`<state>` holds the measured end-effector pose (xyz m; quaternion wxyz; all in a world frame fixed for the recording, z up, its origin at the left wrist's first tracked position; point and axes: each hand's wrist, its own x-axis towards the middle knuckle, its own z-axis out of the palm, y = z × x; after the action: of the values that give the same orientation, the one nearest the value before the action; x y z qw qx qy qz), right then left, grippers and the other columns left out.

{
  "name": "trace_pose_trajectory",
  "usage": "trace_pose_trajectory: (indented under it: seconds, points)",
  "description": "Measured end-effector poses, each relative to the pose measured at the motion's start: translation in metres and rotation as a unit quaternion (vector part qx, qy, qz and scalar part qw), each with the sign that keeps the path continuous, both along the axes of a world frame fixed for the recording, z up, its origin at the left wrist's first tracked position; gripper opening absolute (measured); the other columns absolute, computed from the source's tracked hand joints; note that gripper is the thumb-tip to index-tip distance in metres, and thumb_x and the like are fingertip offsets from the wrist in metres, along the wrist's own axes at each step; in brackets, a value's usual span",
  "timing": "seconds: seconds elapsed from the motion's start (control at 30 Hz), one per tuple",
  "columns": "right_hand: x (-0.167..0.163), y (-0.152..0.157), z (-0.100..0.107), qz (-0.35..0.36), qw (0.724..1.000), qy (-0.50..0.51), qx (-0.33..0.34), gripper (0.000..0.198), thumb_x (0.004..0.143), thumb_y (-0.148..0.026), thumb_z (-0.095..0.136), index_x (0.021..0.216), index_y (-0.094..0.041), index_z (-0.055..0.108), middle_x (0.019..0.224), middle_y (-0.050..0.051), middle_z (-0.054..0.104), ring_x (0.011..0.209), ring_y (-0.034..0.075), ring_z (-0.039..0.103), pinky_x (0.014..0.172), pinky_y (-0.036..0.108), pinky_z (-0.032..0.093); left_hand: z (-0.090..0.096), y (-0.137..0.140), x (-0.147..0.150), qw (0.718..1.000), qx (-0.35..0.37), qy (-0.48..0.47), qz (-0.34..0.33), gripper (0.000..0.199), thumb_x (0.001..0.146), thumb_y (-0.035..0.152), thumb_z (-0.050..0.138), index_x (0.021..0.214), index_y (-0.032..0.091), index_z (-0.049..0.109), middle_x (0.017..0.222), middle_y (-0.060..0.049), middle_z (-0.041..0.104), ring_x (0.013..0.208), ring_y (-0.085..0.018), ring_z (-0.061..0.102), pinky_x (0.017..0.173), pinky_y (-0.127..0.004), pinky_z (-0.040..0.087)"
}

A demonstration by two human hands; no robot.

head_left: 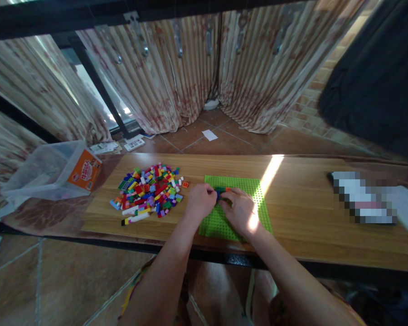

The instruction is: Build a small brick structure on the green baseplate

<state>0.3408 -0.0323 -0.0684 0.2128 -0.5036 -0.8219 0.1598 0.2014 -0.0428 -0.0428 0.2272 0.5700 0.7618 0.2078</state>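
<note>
On the wooden table lies a green studded baseplate (pixel 221 228). A short row of green and orange toy bricks (pixel 221 189) stands on its far part, partly covered by my fingers. My left hand (pixel 203 199) is closed over the plate's left edge, its fingertips pinching at a small blue brick (pixel 218 195). From the right, my right hand (pixel 240 209) reaches over the plate with bent fingers, close against the same bricks. What its fingertips hold, if anything, is hidden.
Left of the plate is a spread pile of mixed toy bricks (pixel 149 188), with one orange brick (pixel 185 184) apart from it. A clear plastic bin (pixel 51 174) with an orange label stands at far left. A blurred-out device (pixel 363 199) and white papers (pixel 406 208) lie right.
</note>
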Motion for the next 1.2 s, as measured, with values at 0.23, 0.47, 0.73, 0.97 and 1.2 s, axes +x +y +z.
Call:
trace_pose_trajectory:
  seconds: [0.23,0.47,0.73,0.97,1.2]
  points:
    - [0.000,-0.004,0.001,0.006,1.000,0.000,0.007,0.026,0.086,-0.027,0.054,0.108,-0.025,0.069,0.105,0.007,0.067,0.098,0.022,0.059,0.088,0.035,0.043,0.002,0.001,0.002,1.000,0.004,0.012,0.004,0.019,0.080,0.019,0.056,0.082,0.015,0.075,0.079,-0.008,0.073,0.075,-0.017,0.065,0.073,-0.028,0.048]
    - [-0.004,-0.010,0.002,0.024,0.998,-0.052,0.038,0.029,0.092,-0.027,0.045,0.109,-0.022,0.069,0.102,0.010,0.065,0.102,0.024,0.054,0.086,0.035,0.042,0.000,0.004,0.003,1.000,0.006,0.000,0.014,0.019,0.078,0.017,0.057,0.080,0.013,0.075,0.078,-0.009,0.073,0.072,-0.017,0.065,0.071,-0.027,0.047]
    - [-0.008,-0.018,-0.006,0.026,0.983,-0.152,0.100,0.035,0.094,-0.018,0.038,0.120,-0.018,0.062,0.100,0.011,0.063,0.094,0.024,0.052,0.078,0.035,0.039,-0.004,0.003,0.004,0.999,0.008,-0.025,0.040,0.016,0.077,0.017,0.059,0.079,0.014,0.075,0.077,-0.008,0.073,0.073,-0.016,0.065,0.070,-0.025,0.047]
    - [-0.011,-0.023,-0.009,0.022,0.975,-0.178,0.132,0.036,0.094,-0.015,0.036,0.121,-0.017,0.060,0.099,0.011,0.062,0.088,0.023,0.052,0.074,0.035,0.039,-0.004,0.005,0.004,0.998,-0.003,-0.023,0.054,0.015,0.076,0.018,0.061,0.078,0.013,0.075,0.076,-0.008,0.073,0.072,-0.017,0.065,0.066,-0.025,0.045]
    - [-0.011,-0.027,-0.013,0.028,0.976,-0.167,0.138,0.034,0.092,-0.012,0.039,0.120,-0.010,0.058,0.102,0.013,0.061,0.089,0.024,0.050,0.077,0.037,0.040,-0.002,0.005,0.009,0.999,-0.006,0.015,0.052,0.016,0.076,0.018,0.059,0.078,0.012,0.074,0.077,-0.010,0.073,0.069,-0.017,0.064,0.063,-0.026,0.043]
